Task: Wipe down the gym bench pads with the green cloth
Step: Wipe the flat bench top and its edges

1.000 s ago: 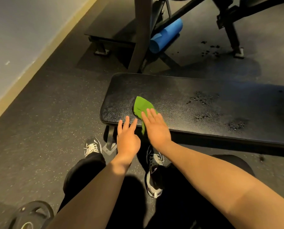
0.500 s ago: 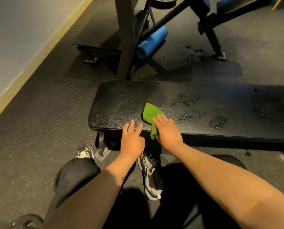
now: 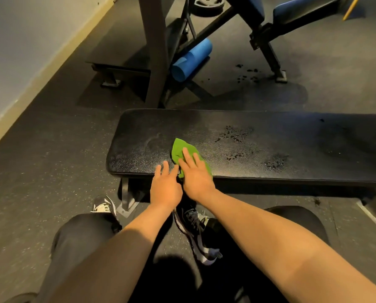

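A flat black bench pad runs across the middle of the view, with several wet patches on its right half. The green cloth lies near the pad's front edge, left of centre. My right hand presses flat on the cloth with straight fingers, covering its near part. My left hand sits right beside it, fingers straight, their tips resting on the pad's front edge.
A dark steel rack upright and a blue foam roller stand behind the bench. A second bench with blue pads is at the back right. The wall runs along the left. My shoes are under the bench front.
The view has shifted so the bench appears further right and lower. My right hand has slid a little further onto the cloth; both hands stay at the pad's front edge.
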